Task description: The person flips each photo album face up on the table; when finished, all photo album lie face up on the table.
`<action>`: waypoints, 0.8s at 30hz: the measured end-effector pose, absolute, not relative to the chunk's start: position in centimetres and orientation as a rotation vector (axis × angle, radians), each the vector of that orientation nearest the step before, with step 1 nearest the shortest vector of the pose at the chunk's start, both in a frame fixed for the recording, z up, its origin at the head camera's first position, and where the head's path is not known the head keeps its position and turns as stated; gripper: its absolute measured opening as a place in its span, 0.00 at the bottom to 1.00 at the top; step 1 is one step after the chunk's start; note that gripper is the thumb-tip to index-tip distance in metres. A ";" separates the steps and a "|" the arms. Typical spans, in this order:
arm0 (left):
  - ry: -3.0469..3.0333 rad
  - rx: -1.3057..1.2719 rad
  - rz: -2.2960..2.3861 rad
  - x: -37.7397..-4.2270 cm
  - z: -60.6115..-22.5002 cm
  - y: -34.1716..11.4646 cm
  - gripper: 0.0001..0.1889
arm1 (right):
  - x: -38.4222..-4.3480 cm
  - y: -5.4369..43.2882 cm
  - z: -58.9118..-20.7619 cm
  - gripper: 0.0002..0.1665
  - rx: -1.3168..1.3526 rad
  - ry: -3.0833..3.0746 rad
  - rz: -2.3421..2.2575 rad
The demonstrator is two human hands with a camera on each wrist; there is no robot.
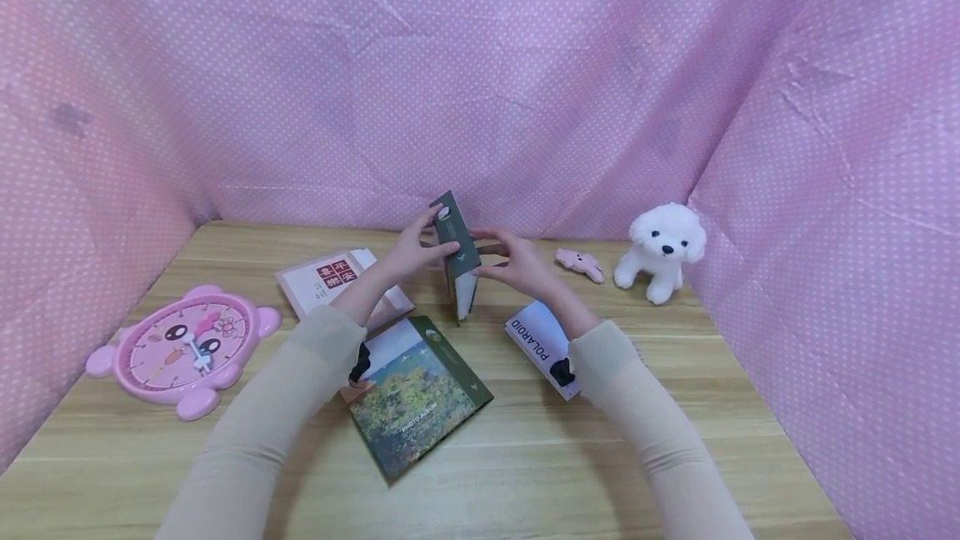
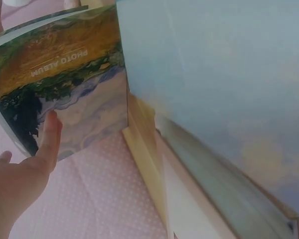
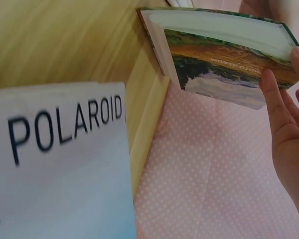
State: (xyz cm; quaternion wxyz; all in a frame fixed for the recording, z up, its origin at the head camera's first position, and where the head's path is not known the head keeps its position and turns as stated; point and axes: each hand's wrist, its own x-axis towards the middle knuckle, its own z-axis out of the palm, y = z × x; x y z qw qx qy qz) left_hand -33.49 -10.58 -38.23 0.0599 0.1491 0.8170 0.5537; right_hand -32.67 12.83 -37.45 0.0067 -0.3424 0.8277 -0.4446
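Observation:
Both hands hold a small photo album (image 1: pixel 459 232) upright above the back of the table, its dark green spine facing up toward the head camera and its pages slightly spread at the bottom. My left hand (image 1: pixel 416 250) grips it from the left, thumb and a finger on the spine side. From the right, my right hand (image 1: pixel 517 261) holds the other cover, with fingertips at its edge. The left wrist view shows fingers against the painted cover (image 2: pixel 79 99). A larger photo album (image 1: pixel 420 398) lies flat below the left forearm. Under the right wrist lies a white POLAROID booklet (image 1: pixel 536 340).
A pink cartoon clock (image 1: pixel 183 348) lies at the left. Behind the left forearm is a pale packet with red characters (image 1: pixel 311 282). A small pink plush (image 1: pixel 579 263) and a white toy dog (image 1: pixel 663 248) are at the back right. Pink dotted cloth (image 1: pixel 465 90) hangs behind the table.

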 end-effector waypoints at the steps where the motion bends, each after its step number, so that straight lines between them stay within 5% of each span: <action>1: 2.475 0.448 1.678 -33.5 -38.1 -10.7 0.46 | -32.6 12.6 -37.5 0.37 -1.078 2.579 -1.410; 24: 2.515 0.301 1.602 -33.1 -36.9 -12.9 0.47 | -32.8 9.8 -41.2 0.35 -1.210 2.446 -1.306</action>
